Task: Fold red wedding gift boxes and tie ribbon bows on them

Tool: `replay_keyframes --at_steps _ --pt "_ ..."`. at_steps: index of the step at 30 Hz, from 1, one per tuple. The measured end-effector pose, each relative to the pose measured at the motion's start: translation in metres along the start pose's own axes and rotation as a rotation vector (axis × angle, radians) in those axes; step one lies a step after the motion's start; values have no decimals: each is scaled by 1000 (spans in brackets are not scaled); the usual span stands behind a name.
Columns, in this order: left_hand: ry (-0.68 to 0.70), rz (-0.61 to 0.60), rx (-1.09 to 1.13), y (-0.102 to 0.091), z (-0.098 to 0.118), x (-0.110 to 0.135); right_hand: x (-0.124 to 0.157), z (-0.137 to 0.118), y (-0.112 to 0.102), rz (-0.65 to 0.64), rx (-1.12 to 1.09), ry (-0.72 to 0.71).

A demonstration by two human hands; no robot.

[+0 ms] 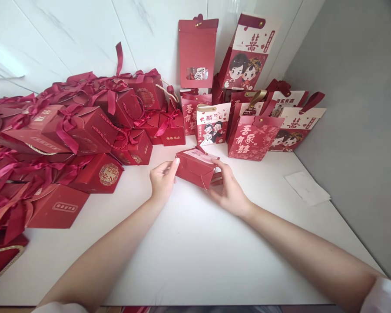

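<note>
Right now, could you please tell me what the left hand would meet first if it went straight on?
The box, whose near left edge the left hand touches. Beyond that, the small white bag probably comes next, though depth is unclear.

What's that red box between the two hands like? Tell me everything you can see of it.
The red box looks like folded card, with a plain side facing the camera and a pale, pinkish printed panel on its upper face. Folded flaps show at its right end. It is tilted, held by the left hand at its left end and the right hand at its right end. Whether it touches the white table cannot be told, and its inside is hidden.
</note>
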State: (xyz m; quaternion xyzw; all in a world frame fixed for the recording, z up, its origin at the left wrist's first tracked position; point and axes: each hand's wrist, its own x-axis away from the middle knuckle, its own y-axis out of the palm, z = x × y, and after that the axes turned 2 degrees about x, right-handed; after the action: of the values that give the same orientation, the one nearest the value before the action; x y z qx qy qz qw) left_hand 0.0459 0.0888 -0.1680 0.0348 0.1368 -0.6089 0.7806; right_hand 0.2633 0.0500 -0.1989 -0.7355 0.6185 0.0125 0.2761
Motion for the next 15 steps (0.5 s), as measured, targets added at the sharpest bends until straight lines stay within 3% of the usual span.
replay_keyframes --at_steps 4,8,15 --pt "152 41 70 3 -3 1 0 2 -1 -64 -15 -2" --pt "300 -74 50 6 -4 9 -3 4 -2 -52 -119 -14" --pt "308 -260 27 6 -3 21 -4 -6 -6 87 -146 -111"
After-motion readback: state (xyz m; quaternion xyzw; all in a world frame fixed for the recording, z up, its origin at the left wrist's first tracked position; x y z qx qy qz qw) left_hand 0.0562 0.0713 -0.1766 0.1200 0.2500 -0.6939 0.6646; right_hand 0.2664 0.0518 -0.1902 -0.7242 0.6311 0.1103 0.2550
